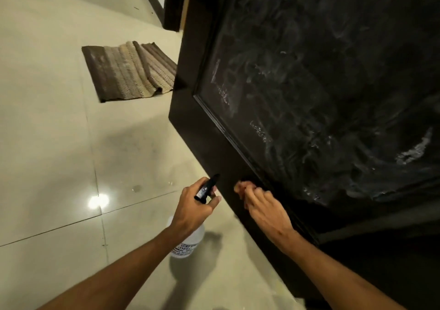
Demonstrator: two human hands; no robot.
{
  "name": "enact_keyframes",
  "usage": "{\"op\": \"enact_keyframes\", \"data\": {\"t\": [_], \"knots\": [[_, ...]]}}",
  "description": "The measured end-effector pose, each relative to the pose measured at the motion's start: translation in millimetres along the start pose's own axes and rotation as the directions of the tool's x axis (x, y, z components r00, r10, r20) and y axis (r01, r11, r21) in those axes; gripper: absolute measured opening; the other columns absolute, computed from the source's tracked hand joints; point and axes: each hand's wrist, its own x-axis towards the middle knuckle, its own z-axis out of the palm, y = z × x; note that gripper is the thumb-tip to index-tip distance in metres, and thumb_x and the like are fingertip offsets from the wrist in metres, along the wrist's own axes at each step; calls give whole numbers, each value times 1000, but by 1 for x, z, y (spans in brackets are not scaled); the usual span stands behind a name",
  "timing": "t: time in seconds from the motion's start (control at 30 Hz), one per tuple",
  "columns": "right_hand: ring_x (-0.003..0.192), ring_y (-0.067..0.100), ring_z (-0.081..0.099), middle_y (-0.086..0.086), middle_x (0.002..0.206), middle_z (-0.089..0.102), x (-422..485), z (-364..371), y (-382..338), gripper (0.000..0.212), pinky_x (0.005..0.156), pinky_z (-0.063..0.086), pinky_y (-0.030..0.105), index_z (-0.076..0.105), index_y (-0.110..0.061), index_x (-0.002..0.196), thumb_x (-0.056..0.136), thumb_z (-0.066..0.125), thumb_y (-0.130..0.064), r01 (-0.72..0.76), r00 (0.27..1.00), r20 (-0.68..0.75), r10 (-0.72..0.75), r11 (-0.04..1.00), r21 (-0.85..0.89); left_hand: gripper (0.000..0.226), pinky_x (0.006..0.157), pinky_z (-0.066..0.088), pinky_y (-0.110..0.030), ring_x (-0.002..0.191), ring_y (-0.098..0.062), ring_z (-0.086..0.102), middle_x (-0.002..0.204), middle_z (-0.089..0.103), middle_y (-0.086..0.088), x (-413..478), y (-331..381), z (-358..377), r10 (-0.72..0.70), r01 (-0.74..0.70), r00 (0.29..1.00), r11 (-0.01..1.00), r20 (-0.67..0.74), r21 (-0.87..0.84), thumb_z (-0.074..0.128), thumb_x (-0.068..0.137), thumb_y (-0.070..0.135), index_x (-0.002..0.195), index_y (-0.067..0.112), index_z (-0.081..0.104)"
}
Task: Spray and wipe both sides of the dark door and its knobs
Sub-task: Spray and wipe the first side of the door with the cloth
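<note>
The dark door [309, 83] fills the right side, its recessed panel smeared with white streaks and foam. My left hand [192, 211] grips the black trigger head of a clear spray bottle [190, 243], held over the floor just left of the door's edge. My right hand [264, 211] rests against the door's lower frame with its fingers curled. Something dark may be bunched under those fingers, but it blends into the door and I cannot tell. No knob is in view.
A striped brown and beige mat [128, 71] lies rumpled on the glossy tiled floor [47, 167] beyond the door's edge. A dark door frame [173, 5] stands at the top behind the mat.
</note>
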Motion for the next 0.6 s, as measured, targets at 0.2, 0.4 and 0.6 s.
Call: {"op": "enact_keyframes", "data": {"t": [0.2,0.4,0.6], "knots": [[110,28,47,14,144,39,109,-35,9,76,88,41,38,38,-4,148,83,71,-26,-100,974,-191,118,990,103,21,75,50,-21,75,-14,67,77,68,7,40,-26,-34,27,-24,998,998,-65,51,84,82,10,87,16,64],[139,34,33,16,153,33,119,15,-43,49,110,33,40,48,-6,149,101,47,-17,333,936,115,-333,943,22,21,75,51,-20,77,-11,66,82,68,9,54,-46,-50,6,-2,998,997,-58,77,85,84,16,99,14,70],[122,28,36,11,146,42,230,-6,-39,50,92,35,36,55,-12,142,93,48,-18,107,976,-189,-108,994,-14,20,66,43,-17,63,-2,59,79,69,7,81,-64,-81,-2,9,996,997,-93,80,84,84,12,92,14,66]]}}
